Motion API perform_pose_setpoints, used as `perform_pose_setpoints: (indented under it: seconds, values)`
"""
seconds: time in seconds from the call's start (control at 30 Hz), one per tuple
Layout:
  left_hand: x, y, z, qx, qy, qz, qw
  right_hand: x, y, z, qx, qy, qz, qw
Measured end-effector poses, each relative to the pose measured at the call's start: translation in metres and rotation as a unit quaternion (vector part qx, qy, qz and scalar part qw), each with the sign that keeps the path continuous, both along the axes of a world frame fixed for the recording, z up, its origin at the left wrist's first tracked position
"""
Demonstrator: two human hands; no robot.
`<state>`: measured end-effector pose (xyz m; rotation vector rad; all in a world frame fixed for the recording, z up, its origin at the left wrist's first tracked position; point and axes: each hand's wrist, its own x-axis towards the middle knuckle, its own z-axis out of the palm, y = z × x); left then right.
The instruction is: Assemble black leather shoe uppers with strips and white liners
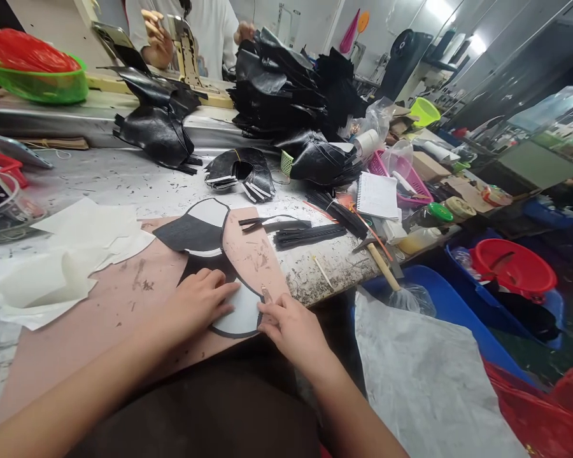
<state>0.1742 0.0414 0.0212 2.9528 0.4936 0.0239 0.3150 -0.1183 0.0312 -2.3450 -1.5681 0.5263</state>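
Note:
A black leather cut piece with a pale grey-white backing [242,310] lies on the pinkish work mat [248,254] in front of me. My left hand [205,298] rests on it, fingers stretched out and pressing it down. At the right edge of that piece, my right hand [286,321] is closed in a pinch, thumb and fingers gripping the rim. Just beyond lies a similar black piece with a white panel [195,229], partly overlapping the nearer one. Part of the nearer piece is hidden under my left hand.
White sheets [90,229] lie at left. Narrow black strips [310,236], a hammer [382,264] and a notebook [377,195] are at right. Black leather stacks [277,83] stand at the back, where another person's hand [157,41] shows. Blue bins [424,280] stand beside the table.

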Motion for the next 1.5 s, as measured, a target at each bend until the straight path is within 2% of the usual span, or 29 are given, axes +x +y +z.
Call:
perform_pose_setpoints:
  seconds: [0.1, 0.17, 0.27, 0.33, 0.43, 0.57, 0.63, 0.73, 0.77, 0.83, 0.87, 0.93, 1.0, 1.03, 1.1, 1.17, 1.2, 1.27, 1.33, 1.4, 1.43, 1.5]
  values:
    - [-0.003, -0.003, 0.001, -0.013, -0.003, 0.026, 1.0, 0.006, 0.014, 0.009, -0.011, -0.011, 0.005, 1.0]
    - [-0.003, -0.004, 0.003, -0.023, -0.001, 0.04, 0.999, 0.007, 0.03, 0.01, 0.016, -0.004, -0.003, 1.0]
    - [-0.008, -0.006, 0.004, -0.024, -0.007, 0.047, 0.999, 0.009, 0.06, 0.004, 0.077, 0.0, 0.003, 0.997]
    - [-0.014, -0.006, 0.0, -0.017, -0.02, 0.05, 0.998, 0.015, 0.079, -0.002, 0.105, -0.041, 0.011, 0.994]
    - [-0.028, -0.009, -0.01, 0.005, -0.065, 0.06, 0.996, 0.035, 0.107, -0.009, 0.134, -0.121, -0.023, 0.983]
    - [-0.042, -0.007, -0.02, 0.087, -0.182, 0.047, 0.978, 0.07, 0.141, -0.015, 0.175, -0.175, -0.057, 0.967]
    - [-0.048, -0.002, -0.018, 0.148, -0.234, 0.065, 0.959, 0.082, 0.155, -0.017, 0.202, -0.188, -0.05, 0.96]
    - [-0.055, 0.012, -0.01, 0.228, -0.258, 0.115, 0.932, 0.086, 0.168, -0.013, 0.262, -0.191, -0.039, 0.945]
    - [-0.057, 0.018, -0.007, 0.243, -0.257, 0.108, 0.929, 0.084, 0.17, -0.011, 0.286, -0.189, -0.038, 0.939]
    - [-0.058, 0.029, -0.002, 0.236, -0.244, 0.038, 0.94, 0.08, 0.168, -0.004, 0.347, -0.184, -0.031, 0.919]
    - [-0.057, 0.035, 0.001, 0.207, -0.237, -0.009, 0.949, 0.077, 0.164, -0.001, 0.388, -0.181, -0.022, 0.903]
    - [-0.05, 0.049, 0.007, 0.089, -0.243, -0.06, 0.964, 0.071, 0.15, 0.007, 0.505, -0.174, 0.016, 0.845]
    - [-0.039, 0.064, 0.016, -0.044, -0.287, -0.016, 0.957, 0.064, 0.128, 0.015, 0.571, -0.164, 0.031, 0.804]
    - [-0.032, 0.073, 0.021, -0.075, -0.315, 0.022, 0.946, 0.06, 0.116, 0.017, 0.587, -0.162, 0.029, 0.792]
    - [-0.018, 0.089, 0.037, -0.094, -0.366, 0.091, 0.921, 0.049, 0.092, 0.018, 0.613, -0.166, 0.013, 0.772]
    - [-0.006, 0.101, 0.056, -0.096, -0.429, 0.165, 0.883, 0.033, 0.074, 0.013, 0.623, -0.179, -0.004, 0.762]
    - [0.0, 0.105, 0.066, -0.095, -0.463, 0.197, 0.859, 0.023, 0.069, 0.007, 0.617, -0.182, 0.001, 0.766]
    - [0.009, 0.108, 0.087, -0.093, -0.521, 0.237, 0.814, -0.003, 0.065, -0.007, 0.572, -0.166, 0.058, 0.801]
    - [0.017, 0.104, 0.105, -0.095, -0.558, 0.246, 0.787, -0.033, 0.066, -0.023, 0.496, -0.122, 0.159, 0.845]
    - [0.021, 0.097, 0.118, -0.097, -0.579, 0.241, 0.773, -0.059, 0.066, -0.036, 0.423, -0.072, 0.233, 0.872]
    - [0.023, 0.093, 0.122, -0.104, -0.589, 0.234, 0.767, -0.068, 0.065, -0.041, 0.395, -0.045, 0.245, 0.884]
    - [0.024, 0.085, 0.126, -0.14, -0.615, 0.215, 0.745, -0.079, 0.059, -0.047, 0.368, 0.016, 0.229, 0.901]
